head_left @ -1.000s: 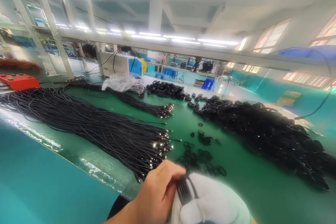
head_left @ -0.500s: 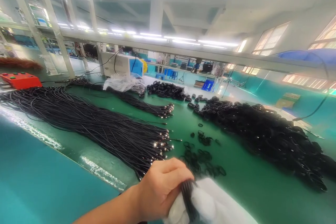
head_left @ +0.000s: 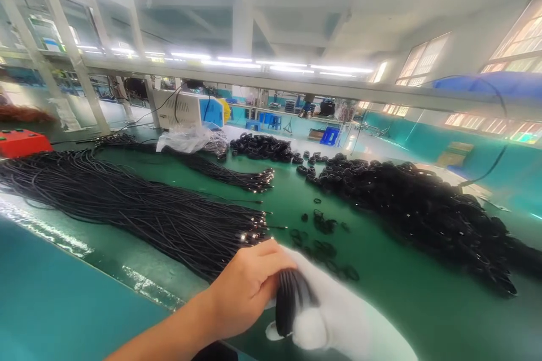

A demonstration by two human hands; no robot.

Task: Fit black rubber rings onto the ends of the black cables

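Near the bottom middle, my bare left hand [head_left: 249,285] is closed on the top of a coil of black cable [head_left: 288,302], several loops thick. My right hand [head_left: 315,316], in a white glove and blurred, is closed round the coil's lower part, with white fingertips on both sides of it. Just beyond my left hand are the connector ends of a large bundle of straight black cables [head_left: 139,200], lying along the green table. Small black rings [head_left: 324,223] lie loose ahead of my hands.
A long heap of black coiled cables [head_left: 406,203] covers the table's right side. A smaller cable bundle [head_left: 224,172], a clear plastic bag [head_left: 186,138] and a white-and-blue machine [head_left: 186,110] are farther back. A red button box [head_left: 25,144] stands at left.
Both hands have shifted slightly left with the coil, which now shows more of its loops. The whole view has turned a little to the right.
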